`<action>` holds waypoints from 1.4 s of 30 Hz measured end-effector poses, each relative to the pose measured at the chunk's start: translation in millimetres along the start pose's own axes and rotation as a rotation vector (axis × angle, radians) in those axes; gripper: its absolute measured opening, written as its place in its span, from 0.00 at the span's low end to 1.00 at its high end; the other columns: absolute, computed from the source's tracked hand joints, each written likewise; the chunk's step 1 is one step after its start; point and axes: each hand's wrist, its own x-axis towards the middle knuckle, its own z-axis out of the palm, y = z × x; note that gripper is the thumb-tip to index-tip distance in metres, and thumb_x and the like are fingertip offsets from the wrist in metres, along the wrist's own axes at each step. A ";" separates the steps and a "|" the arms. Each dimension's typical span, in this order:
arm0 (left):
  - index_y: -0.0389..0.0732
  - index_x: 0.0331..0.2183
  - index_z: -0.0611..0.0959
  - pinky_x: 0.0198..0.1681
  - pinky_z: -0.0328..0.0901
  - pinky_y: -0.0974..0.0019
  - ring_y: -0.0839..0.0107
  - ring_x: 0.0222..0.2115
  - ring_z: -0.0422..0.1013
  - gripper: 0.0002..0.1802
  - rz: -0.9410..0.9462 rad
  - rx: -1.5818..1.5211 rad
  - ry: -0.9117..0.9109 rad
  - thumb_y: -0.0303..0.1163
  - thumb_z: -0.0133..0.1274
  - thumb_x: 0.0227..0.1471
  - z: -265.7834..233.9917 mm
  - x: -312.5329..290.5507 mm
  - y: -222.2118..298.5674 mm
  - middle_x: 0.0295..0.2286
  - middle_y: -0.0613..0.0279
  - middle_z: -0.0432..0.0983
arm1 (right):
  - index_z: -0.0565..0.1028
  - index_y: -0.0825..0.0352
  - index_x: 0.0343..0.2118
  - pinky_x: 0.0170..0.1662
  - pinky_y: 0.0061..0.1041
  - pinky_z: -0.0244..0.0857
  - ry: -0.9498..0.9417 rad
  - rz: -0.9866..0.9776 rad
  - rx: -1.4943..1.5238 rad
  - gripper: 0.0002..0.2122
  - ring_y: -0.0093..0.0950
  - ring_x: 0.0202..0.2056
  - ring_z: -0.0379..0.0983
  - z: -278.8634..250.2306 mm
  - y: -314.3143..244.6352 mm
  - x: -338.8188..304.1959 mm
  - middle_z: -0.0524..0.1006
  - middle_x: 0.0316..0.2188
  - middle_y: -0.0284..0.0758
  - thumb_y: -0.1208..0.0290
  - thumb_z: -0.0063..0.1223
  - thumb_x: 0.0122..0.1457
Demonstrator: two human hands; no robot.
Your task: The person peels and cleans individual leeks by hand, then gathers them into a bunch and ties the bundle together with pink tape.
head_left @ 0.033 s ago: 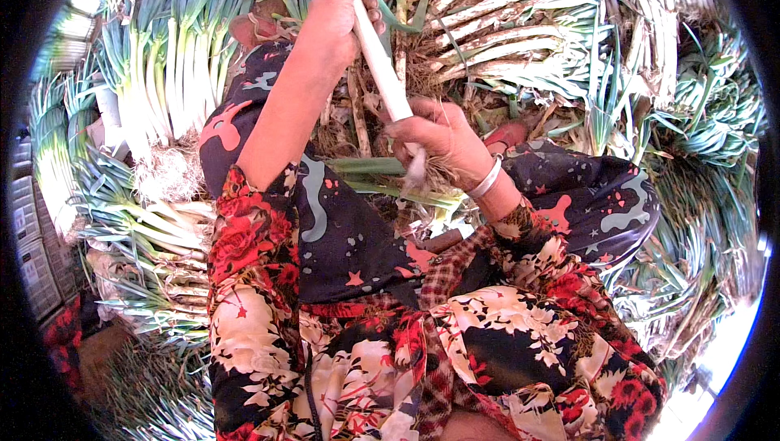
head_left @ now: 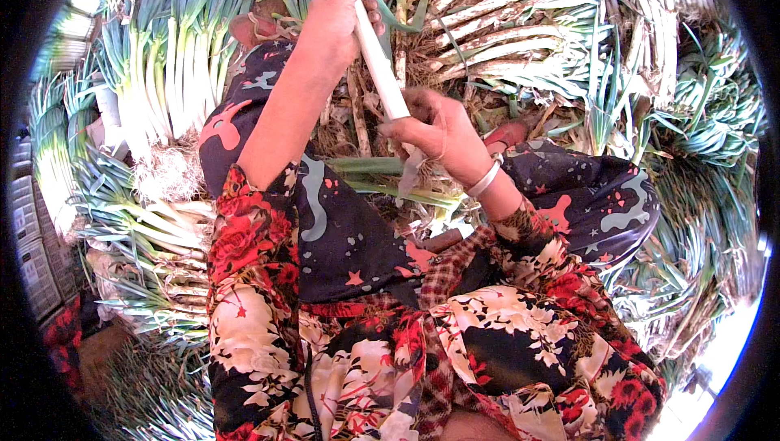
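Observation:
A long green onion (head_left: 380,63) with a white shank slants across the upper middle, its top running out past the upper edge. My left hand (head_left: 340,23) is closed around the upper part of the shank. Lower down, my right hand (head_left: 443,136) pinches the bottom end between thumb and fingers, so the root end is mostly hidden. A thin pale strip of skin (head_left: 412,177) hangs beneath the right fingers. Behind it, another green stalk (head_left: 370,166) lies between my knees.
Upright green onions with tangled roots (head_left: 166,100) stand at the left, above a lying pile (head_left: 162,238). At the upper right is a heap of soil-stained, unpeeled onions (head_left: 512,31). More green bundles (head_left: 703,108) lie far right. My patterned trouser legs (head_left: 357,238) flank the working spot.
My right hand has turned slightly at the bottom of the green onion, and its fingers now cover more of the root end. My left hand keeps its place.

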 end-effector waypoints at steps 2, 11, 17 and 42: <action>0.31 0.32 0.68 0.21 0.65 0.62 0.67 0.19 0.66 0.13 0.041 0.031 0.027 0.32 0.49 0.50 5.4 -7.5 0.0 0.20 0.56 0.67 | 0.71 0.72 0.33 0.22 0.26 0.64 0.279 -0.357 -0.587 0.16 0.30 0.18 0.70 2.8 1.7 6.5 0.72 0.20 0.42 0.63 0.56 0.47; 0.32 0.31 0.67 0.22 0.65 0.65 0.70 0.19 0.64 0.13 -0.076 -0.048 -0.073 0.33 0.49 0.50 -6.3 0.7 -6.5 0.20 0.57 0.67 | 0.68 0.63 0.23 0.13 0.20 0.54 0.076 -0.147 0.419 0.03 0.21 0.13 0.60 -5.1 -54.0 -14.9 0.63 0.12 0.27 0.73 0.46 0.51; 0.34 0.26 0.69 0.14 0.60 0.70 0.74 0.13 0.60 0.10 -0.168 0.242 0.058 0.32 0.46 0.51 3.7 -24.3 2.3 0.17 0.64 0.64 | 0.67 0.69 0.37 0.22 0.13 0.57 -0.004 -0.492 0.967 0.13 0.16 0.22 0.62 -45.3 -97.1 -44.5 0.68 0.24 0.29 0.69 0.50 0.51; 0.35 0.52 0.63 0.31 0.63 0.66 0.68 0.26 0.67 0.28 0.575 1.145 0.442 0.37 0.48 0.51 -77.1 -177.5 89.8 0.26 0.57 0.71 | 0.72 0.71 0.34 0.35 0.21 0.66 -0.221 -0.828 0.315 0.11 0.24 0.31 0.71 6.5 -227.9 139.9 0.74 0.28 0.34 0.67 0.44 0.57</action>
